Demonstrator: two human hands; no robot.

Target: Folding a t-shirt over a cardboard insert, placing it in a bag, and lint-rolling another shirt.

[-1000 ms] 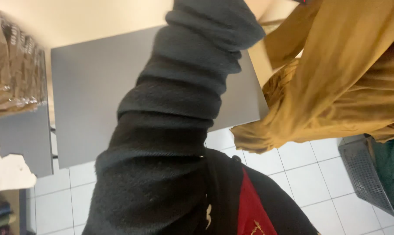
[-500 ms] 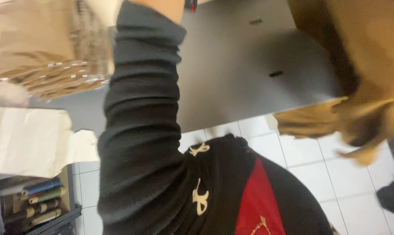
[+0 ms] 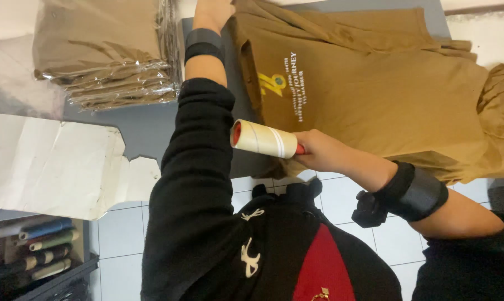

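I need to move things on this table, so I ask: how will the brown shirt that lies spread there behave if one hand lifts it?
The brown shirt would probably sag and fold, since its cloth already wrinkles where it hangs off the table edge. It looks light. It may slide easily on the smooth grey top.

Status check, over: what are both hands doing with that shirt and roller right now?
Left hand pressing on the collar end of the brown shirt, laid flat on the grey table. Right hand gripping lint roller at the shirt's near edge. Bagged shirt stack aside, nothing blocking.
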